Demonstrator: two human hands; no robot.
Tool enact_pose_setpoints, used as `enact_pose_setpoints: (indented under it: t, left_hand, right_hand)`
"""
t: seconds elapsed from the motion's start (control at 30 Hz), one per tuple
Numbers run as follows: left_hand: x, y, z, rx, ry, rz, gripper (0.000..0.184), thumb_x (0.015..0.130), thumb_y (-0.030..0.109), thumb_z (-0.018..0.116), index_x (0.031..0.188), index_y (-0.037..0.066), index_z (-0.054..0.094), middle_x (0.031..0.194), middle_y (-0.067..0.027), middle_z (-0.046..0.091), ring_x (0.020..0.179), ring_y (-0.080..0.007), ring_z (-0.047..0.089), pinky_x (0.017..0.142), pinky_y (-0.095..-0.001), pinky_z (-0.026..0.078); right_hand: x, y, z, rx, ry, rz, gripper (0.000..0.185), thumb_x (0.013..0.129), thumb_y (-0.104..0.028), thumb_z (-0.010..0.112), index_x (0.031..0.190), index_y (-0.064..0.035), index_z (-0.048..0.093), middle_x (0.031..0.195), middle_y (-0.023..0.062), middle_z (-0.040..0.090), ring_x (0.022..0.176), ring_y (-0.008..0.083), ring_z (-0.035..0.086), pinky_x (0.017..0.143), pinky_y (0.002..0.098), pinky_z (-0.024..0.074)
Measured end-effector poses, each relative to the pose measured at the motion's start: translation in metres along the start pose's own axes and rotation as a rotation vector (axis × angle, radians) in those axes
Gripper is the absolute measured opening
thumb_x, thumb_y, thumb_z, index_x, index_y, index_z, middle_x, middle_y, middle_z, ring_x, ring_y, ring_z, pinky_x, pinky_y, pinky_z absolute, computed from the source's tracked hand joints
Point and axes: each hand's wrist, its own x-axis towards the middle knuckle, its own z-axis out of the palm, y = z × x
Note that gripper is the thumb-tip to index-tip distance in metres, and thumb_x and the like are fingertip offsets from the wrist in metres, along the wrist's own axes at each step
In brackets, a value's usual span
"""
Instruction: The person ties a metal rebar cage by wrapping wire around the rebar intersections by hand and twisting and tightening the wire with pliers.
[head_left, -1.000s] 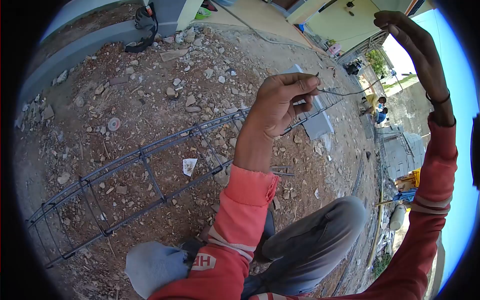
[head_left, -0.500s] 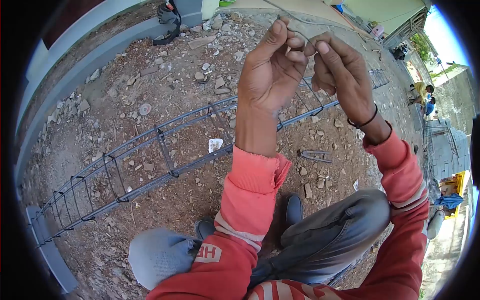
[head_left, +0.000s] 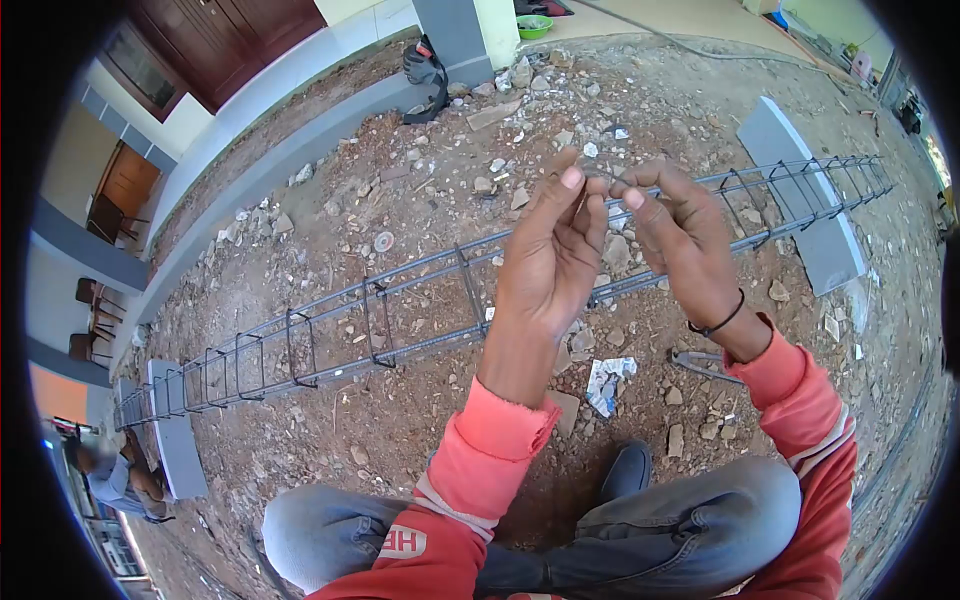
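Observation:
My left hand [head_left: 553,250] is closed, its thumb and fingers pinching a thin dark wire [head_left: 617,181]. Close on its right, my right hand [head_left: 685,240] pinches the same wire between thumb and forefinger. Both hands are raised above a long steel rebar cage [head_left: 375,320] that runs across the ground from lower left to upper right. Grey blocks lie under its two ends, one at the left [head_left: 178,440] and one at the right [head_left: 825,245]. A pair of pincers [head_left: 706,366] lies on the ground beside my right wrist.
Rubble and stones cover the ground [head_left: 440,420]. A crumpled wrapper [head_left: 608,385] lies below the cage. A dark bag [head_left: 425,72] rests by a pillar, near a green basin [head_left: 534,26]. Another person [head_left: 125,480] is at the far left, by the left block.
The view has swung left, bringing the whole cage and the other person into sight. My right hand came down from high on the right to the wire and stays beside my left hand.

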Motion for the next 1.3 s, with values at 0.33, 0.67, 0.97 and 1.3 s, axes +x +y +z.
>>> enact_pose_setpoints:
  t: [0.33,0.67,0.97,1.3]
  left_hand:
    - [-0.003,0.001,-0.048,1.310,-0.025,0.081,0.038,0.090,0.010,0.072,0.122,-0.002,0.056,0.094,-0.0108,0.070,0.089,-0.0176,0.069,0.078,-0.0252,0.055]
    - [0.059,-0.012,-0.124,1.077,0.501,-0.653,0.035,0.090,0.041,0.062,0.100,0.008,0.055,0.095,-0.0118,0.063,0.084,-0.0252,0.062,0.080,-0.0441,0.050]
    - [0.077,-0.041,-0.148,1.342,0.655,-0.559,0.011,0.086,0.019,0.049,0.085,0.008,0.049,0.072,-0.0065,0.046,0.059,-0.0195,0.047,0.056,-0.0400,0.049]
    - [0.067,-0.020,-0.130,1.235,0.464,-0.665,0.045,0.094,0.034,0.053,0.116,-0.006,0.050,0.088,-0.0162,0.054,0.082,-0.0289,0.062,0.075,-0.0448,0.057]
  right_hand:
    - [-0.053,0.070,-0.039,0.368,0.086,0.380,0.013,0.099,-0.014,0.057,0.103,-0.0043,0.065,0.060,-0.0081,0.042,0.048,0.0004,0.031,0.043,0.0215,0.0223]
    - [-0.158,0.151,0.010,0.665,-0.001,0.667,0.011,0.101,-0.016,0.054,0.104,-0.0079,0.061,0.058,-0.0100,0.037,0.045,0.0013,0.028,0.041,0.0215,0.0218]
    - [-0.171,0.149,0.019,0.495,0.096,0.738,0.011,0.101,-0.016,0.053,0.100,-0.0082,0.060,0.058,-0.0098,0.033,0.046,0.0021,0.027,0.041,0.0214,0.0198]
    - [-0.146,0.160,0.029,1.175,0.148,0.958,0.010,0.101,-0.018,0.051,0.102,-0.0103,0.057,0.055,-0.0077,0.028,0.045,0.0046,0.025,0.042,0.0219,0.0226]
